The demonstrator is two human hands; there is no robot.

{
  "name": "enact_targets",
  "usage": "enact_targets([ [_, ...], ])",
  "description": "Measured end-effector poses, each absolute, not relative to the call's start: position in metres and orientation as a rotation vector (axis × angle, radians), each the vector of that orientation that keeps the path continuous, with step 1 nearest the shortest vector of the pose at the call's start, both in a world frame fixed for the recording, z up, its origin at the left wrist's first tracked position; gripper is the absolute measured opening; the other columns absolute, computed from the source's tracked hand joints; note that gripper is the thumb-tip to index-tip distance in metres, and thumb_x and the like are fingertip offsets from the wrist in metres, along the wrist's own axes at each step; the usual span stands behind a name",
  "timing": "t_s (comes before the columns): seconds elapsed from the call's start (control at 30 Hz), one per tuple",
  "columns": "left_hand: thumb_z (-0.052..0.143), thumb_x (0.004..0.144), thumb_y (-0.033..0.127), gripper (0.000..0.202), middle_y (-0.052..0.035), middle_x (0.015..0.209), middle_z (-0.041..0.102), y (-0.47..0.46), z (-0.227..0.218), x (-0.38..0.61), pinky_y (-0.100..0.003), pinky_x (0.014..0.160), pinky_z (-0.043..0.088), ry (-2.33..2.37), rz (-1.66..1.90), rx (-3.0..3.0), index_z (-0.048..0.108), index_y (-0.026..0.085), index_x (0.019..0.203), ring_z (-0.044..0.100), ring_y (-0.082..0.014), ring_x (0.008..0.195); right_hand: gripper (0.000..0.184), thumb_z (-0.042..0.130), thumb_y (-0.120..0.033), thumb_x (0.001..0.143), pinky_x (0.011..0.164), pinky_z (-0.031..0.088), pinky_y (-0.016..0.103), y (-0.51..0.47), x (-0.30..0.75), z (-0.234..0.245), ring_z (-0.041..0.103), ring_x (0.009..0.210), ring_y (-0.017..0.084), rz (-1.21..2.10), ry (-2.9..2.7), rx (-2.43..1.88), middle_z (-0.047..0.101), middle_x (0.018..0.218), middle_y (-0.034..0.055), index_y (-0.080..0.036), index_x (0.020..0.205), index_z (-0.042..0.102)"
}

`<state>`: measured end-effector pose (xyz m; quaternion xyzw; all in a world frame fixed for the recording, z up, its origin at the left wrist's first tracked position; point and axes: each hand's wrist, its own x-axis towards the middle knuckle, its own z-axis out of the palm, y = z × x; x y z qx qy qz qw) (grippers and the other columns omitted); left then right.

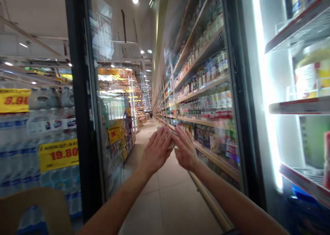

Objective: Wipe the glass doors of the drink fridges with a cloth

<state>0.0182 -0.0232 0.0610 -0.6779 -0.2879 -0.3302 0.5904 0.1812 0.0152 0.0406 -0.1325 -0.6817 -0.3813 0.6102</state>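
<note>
Both hands reach forward to the glass door (144,166), which stands ajar in its black frame. My left hand (157,149) lies nearly flat over a pale, crumpled cloth (172,142) against the pane, fingers pointing up and to the right. From the other side, my right hand (184,147) meets it, fingers slanting up and left onto the same cloth. The fingertips almost touch. Most of the cloth is hidden under the hands, and motion blur softens its edges.
Right of the door, lit fridge shelves (299,106) hold bottles. Packed water bottles (15,159) with yellow price signs (59,155) stand at left. A tan, curved board with a cut-out (58,207) is at lower left. Bottle-filled shelves and an aisle show in the glass.
</note>
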Motion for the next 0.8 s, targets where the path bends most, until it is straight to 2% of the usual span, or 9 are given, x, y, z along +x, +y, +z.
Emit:
enact_targets([
  [0.1, 0.041, 0.089, 0.032, 0.069, -0.0212, 0.145, 0.032, -0.024, 0.059, 0.004, -0.044, 0.114, 0.018, -0.726, -0.857, -1.508, 0.012, 0.003, 0.144, 0.010, -0.0242, 0.142, 0.046, 0.040, -0.023, 0.088, 0.109, 0.033, 0.040, 0.000, 0.149, 0.036, 0.030, 0.138, 0.021, -0.805, -1.597, -0.340, 0.036, 0.146, 0.0142, -0.016, 0.134, 0.044],
  [0.2, 0.047, 0.084, 0.054, 0.089, -0.0268, 0.145, 0.029, -0.032, 0.054, -0.019, -0.050, 0.112, 0.018, -0.787, -0.858, -1.500, 0.009, 0.000, 0.144, 0.013, -0.0292, 0.141, 0.039, 0.046, -0.031, 0.089, 0.112, 0.024, 0.046, -0.005, 0.132, 0.038, 0.033, 0.136, 0.022, -0.845, -1.560, -0.496, 0.045, 0.141, 0.0122, -0.024, 0.127, 0.053],
  [0.3, 0.048, 0.077, 0.066, 0.099, -0.0253, 0.143, 0.034, -0.038, 0.047, -0.034, -0.051, 0.111, 0.019, -0.811, -0.803, -1.535, 0.010, 0.004, 0.145, 0.019, -0.0304, 0.140, 0.034, 0.049, -0.035, 0.088, 0.113, 0.014, 0.049, 0.007, 0.164, 0.047, 0.037, 0.133, 0.020, -1.000, -1.538, -0.569, 0.049, 0.137, 0.0049, -0.034, 0.122, 0.056],
  [0.37, 0.047, 0.079, 0.065, 0.096, -0.0237, 0.143, 0.035, -0.039, 0.045, -0.034, -0.051, 0.111, 0.018, -0.840, -0.816, -1.528, 0.010, 0.007, 0.146, 0.021, -0.0301, 0.139, 0.035, 0.047, -0.030, 0.088, 0.113, 0.016, 0.049, 0.023, 0.211, 0.055, 0.037, 0.133, 0.020, -1.028, -1.448, -0.705, 0.049, 0.138, 0.0037, -0.035, 0.121, 0.056],
  [0.47, 0.046, 0.082, 0.060, 0.085, -0.0199, 0.145, 0.034, -0.038, 0.045, -0.025, -0.050, 0.112, 0.016, -0.902, -0.847, -1.504, 0.016, 0.013, 0.146, 0.021, -0.0290, 0.140, 0.040, 0.039, -0.025, 0.090, 0.107, 0.025, 0.055, 0.045, 0.270, 0.063, 0.034, 0.134, 0.027, -0.821, -1.141, -1.032, 0.041, 0.143, 0.0118, -0.025, 0.126, 0.054],
  [0.53, 0.046, 0.083, 0.057, 0.079, -0.0177, 0.147, 0.032, -0.036, 0.046, -0.021, -0.050, 0.112, 0.015, -0.931, -0.866, -1.487, 0.019, 0.016, 0.145, 0.021, -0.0281, 0.140, 0.044, 0.036, -0.025, 0.089, 0.105, 0.029, 0.054, 0.048, 0.268, 0.063, 0.031, 0.136, 0.028, -0.716, -1.033, -1.073, 0.037, 0.145, 0.0156, -0.018, 0.131, 0.050],
  [0.6, 0.047, 0.084, 0.055, 0.078, -0.0167, 0.147, 0.032, -0.035, 0.046, -0.021, -0.049, 0.112, 0.015, -0.928, -0.879, -1.477, 0.019, 0.018, 0.146, 0.021, -0.0273, 0.140, 0.046, 0.036, -0.028, 0.089, 0.108, 0.027, 0.050, 0.039, 0.232, 0.058, 0.026, 0.138, 0.027, -0.739, -1.128, -0.990, 0.036, 0.146, 0.0143, -0.017, 0.132, 0.048],
  [0.7, 0.050, 0.084, 0.052, 0.078, -0.0164, 0.146, 0.033, -0.034, 0.046, -0.025, -0.048, 0.112, 0.017, -0.907, -0.871, -1.480, 0.017, 0.018, 0.146, 0.022, -0.0265, 0.140, 0.044, 0.040, -0.032, 0.089, 0.113, 0.018, 0.047, 0.021, 0.170, 0.045, 0.020, 0.141, 0.025, -0.901, -1.408, -0.766, 0.044, 0.143, 0.0072, -0.020, 0.130, 0.050],
  [0.8, 0.052, 0.084, 0.049, 0.076, -0.0150, 0.146, 0.033, -0.033, 0.047, -0.028, -0.047, 0.112, 0.018, -0.898, -0.879, -1.490, 0.018, 0.020, 0.146, 0.022, -0.0257, 0.140, 0.038, 0.043, -0.028, 0.089, 0.115, 0.011, 0.047, 0.020, 0.172, 0.034, 0.023, 0.140, 0.022, -0.983, -1.481, -0.688, 0.049, 0.139, 0.0033, -0.026, 0.125, 0.054],
])
